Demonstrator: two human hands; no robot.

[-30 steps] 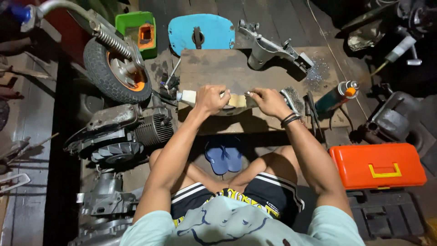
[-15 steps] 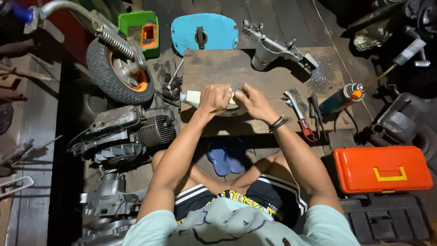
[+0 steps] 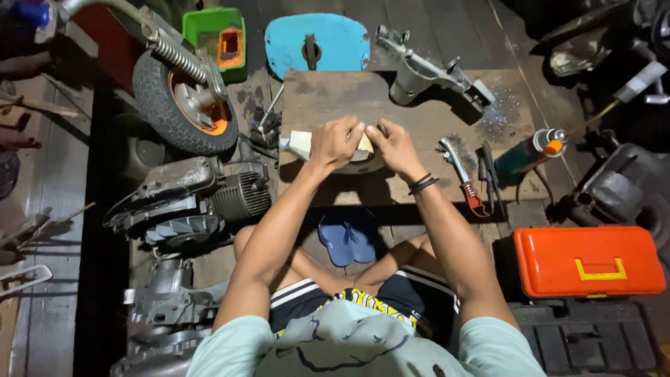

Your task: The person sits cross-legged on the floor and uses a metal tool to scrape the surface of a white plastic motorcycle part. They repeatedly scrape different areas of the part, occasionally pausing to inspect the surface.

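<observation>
At frame centre, the left hand (image 3: pixel 335 142) and right hand (image 3: pixel 392 145) both clamp a cream tube (image 3: pixel 301 144) over a round metal part (image 3: pixel 359 162). Work looks mid-way, perhaps sealant going on; wire brush (image 3: pixel 457 155) lies unused.

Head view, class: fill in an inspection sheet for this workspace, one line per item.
Surface: wooden board, scuffed, metal filings at its right end.
Job's things: pale tube and round part under both hands.
Clutter: wire brush, spray can, blue cover, wheel, engine, orange toolbox.
Hands: left hand and right hand together, gripping the tube.
Cables: nothing seen.
Surroundings: plank floor, blue sandals.
</observation>
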